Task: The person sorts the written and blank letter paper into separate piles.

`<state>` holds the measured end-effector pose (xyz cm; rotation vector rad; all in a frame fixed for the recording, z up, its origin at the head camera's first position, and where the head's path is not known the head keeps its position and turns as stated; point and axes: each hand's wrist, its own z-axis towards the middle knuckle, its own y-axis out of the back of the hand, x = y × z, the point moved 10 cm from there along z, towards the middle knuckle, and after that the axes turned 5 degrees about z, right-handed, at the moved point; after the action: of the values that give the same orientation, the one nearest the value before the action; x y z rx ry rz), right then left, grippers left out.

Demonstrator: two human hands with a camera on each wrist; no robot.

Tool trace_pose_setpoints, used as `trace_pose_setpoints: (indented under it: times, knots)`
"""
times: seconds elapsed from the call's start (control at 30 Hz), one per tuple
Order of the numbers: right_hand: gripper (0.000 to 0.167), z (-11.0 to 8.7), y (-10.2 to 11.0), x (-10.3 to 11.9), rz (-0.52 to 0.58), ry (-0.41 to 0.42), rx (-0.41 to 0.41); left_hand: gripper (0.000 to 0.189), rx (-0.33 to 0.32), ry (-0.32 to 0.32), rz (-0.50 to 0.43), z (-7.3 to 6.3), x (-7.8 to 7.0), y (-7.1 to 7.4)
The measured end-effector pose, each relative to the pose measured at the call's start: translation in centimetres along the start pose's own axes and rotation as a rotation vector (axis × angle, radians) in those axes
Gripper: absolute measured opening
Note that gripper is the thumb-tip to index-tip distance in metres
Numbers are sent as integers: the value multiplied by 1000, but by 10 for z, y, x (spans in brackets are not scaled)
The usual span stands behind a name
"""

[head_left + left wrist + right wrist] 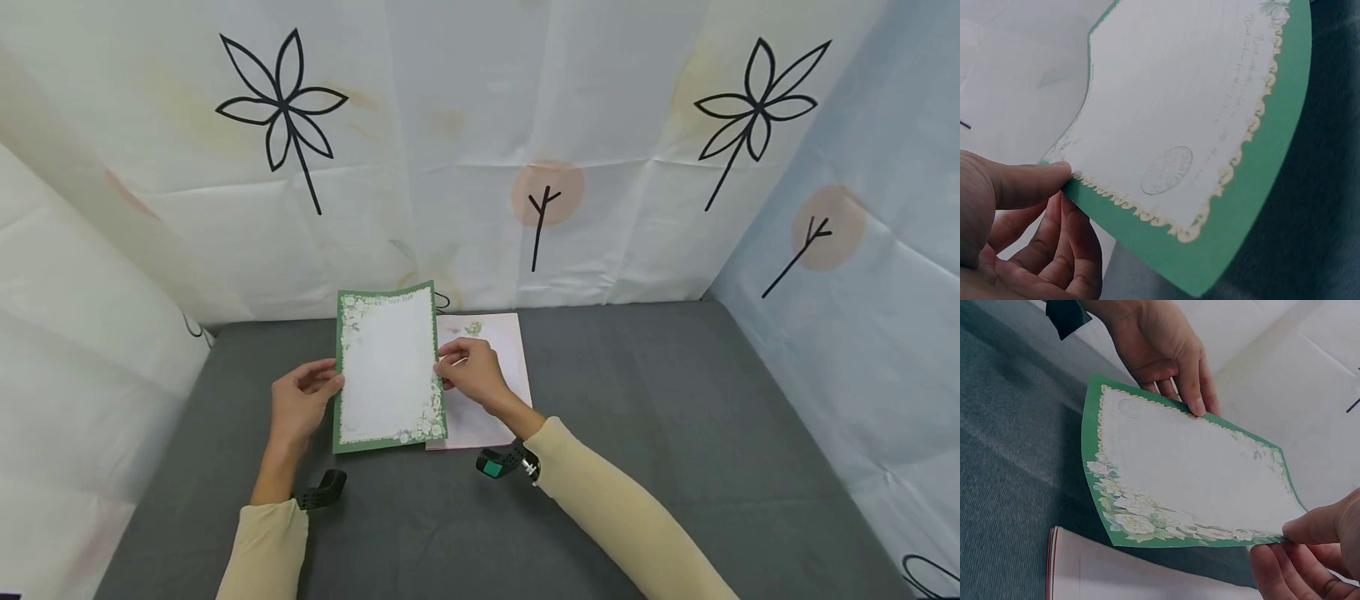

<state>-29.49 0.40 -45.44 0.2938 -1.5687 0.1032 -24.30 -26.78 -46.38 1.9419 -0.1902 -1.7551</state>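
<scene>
Paper with a green border [390, 367] was up in the air, just above the gray surface [622, 400], left of the middle. Two hands had it, one on each side. The left hand [298, 404] pinched the left edge, with its thumb on top and its fingers curled under. The right hand [478, 375] pinched the right edge the same way. The paper bent a little between them. It had white flowers [1135, 519] at its near right corner and a round mark [1166, 170] at its near left corner. There was faint writing on it too, but it was too small to read.

Next to it, on the right, a stack of pale sheets [495, 383] lay flat on the surface. The green paper hung over the left part of that stack. The stack had thin red edges on the near side, and a small green picture [473, 328] was at its far end.

The step in hand seemed to be holding or moving one sheet by its two sides. The next move seemed to call for both hands to go together, with a soft pinch, so the paper would not fold or slip.
</scene>
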Motion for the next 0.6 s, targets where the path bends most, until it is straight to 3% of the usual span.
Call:
trace_pose_setpoints:
  times: [0.2,0.6]
  knots:
    - [18,7,-21,-3,12,-21,20,38,7,41,37,4,10,17]
    - [18,13,-59,-10,38,-55,42,38,-8,64,110,12,30,42]
